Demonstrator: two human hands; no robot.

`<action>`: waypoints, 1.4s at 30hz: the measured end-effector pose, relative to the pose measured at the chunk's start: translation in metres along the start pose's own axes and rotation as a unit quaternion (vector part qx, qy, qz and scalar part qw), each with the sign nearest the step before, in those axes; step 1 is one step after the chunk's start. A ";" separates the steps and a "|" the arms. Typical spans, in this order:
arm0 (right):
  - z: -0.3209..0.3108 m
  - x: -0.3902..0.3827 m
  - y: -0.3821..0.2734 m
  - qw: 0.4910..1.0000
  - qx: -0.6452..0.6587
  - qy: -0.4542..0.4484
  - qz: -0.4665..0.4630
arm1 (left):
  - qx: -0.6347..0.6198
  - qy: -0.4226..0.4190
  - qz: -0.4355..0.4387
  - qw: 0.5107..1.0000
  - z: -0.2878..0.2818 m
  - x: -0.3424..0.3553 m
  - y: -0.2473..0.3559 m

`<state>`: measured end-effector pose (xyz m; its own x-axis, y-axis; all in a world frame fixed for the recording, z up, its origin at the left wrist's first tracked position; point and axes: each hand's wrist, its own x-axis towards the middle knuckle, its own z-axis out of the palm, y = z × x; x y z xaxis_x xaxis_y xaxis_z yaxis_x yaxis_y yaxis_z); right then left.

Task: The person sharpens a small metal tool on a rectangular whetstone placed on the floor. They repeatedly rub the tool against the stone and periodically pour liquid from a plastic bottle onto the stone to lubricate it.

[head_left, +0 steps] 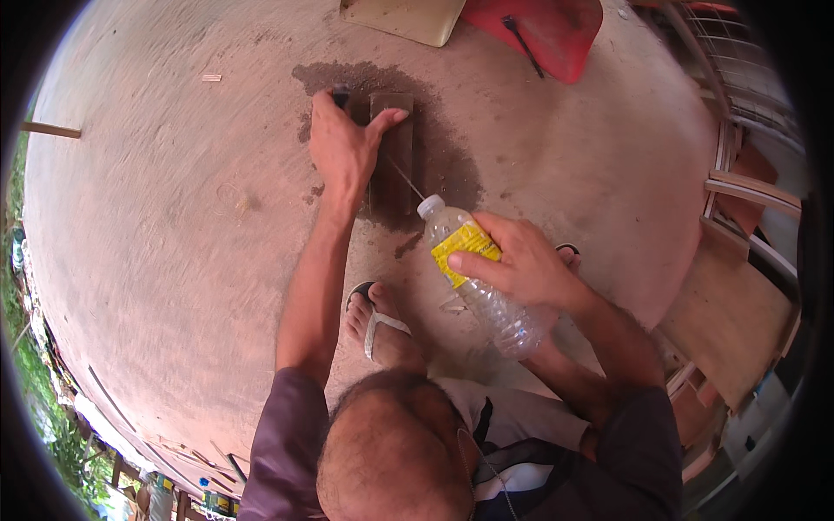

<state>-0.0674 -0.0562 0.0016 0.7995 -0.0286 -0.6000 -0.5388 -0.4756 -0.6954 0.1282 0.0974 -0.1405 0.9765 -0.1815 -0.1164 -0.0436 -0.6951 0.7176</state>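
Note:
My right hand (512,256) grips a clear, crumpled plastic bottle (495,317) with a yellow label and white cap. A thin stream runs from its tilted top onto a grey-brown rectangular block (393,191), which lies lengthwise on a wet patch (447,169) of the pinkish concrete floor. At the block's far end, my left hand (347,148) has its fingers curled around a small black object (340,95), mostly hidden, while its thumb reaches over the block.
A red plastic piece (560,39) with a black bar and a cream one (400,19) lie beyond the block. Wooden boards (725,313) and a metal grille fill the right side. My sandalled feet (382,334) stand below. Greenery and assorted items line the left edge.

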 end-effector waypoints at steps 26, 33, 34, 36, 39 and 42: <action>-0.015 -0.005 0.038 0.992 -0.031 0.121 -0.033 | -0.483 -0.229 -0.223 0.815 -0.015 -0.081 -0.022; -0.066 0.053 0.116 0.876 -0.079 0.443 -0.173 | -0.541 -0.232 -0.246 0.770 -0.025 -0.086 0.001; -0.069 0.061 0.120 0.866 -0.087 0.459 -0.179 | -0.551 -0.235 -0.247 0.761 -0.028 -0.086 0.004; -0.073 0.065 0.129 0.862 -0.063 0.471 -0.178 | -0.537 -0.248 -0.259 0.764 -0.025 -0.083 0.009; -0.068 0.069 0.118 0.876 0.032 0.455 -0.157 | -0.521 -0.241 -0.261 0.776 -0.025 -0.080 -0.002; -0.063 0.063 0.119 0.876 0.073 0.465 -0.100 | -0.537 -0.216 -0.262 0.772 -0.020 -0.078 0.000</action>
<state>-0.0643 -0.1700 -0.0943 0.7154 -0.6946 0.0749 -0.3368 -0.4368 -0.8341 0.0560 0.1257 -0.1180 0.6282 -0.4480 -0.6361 0.7610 0.1835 0.6222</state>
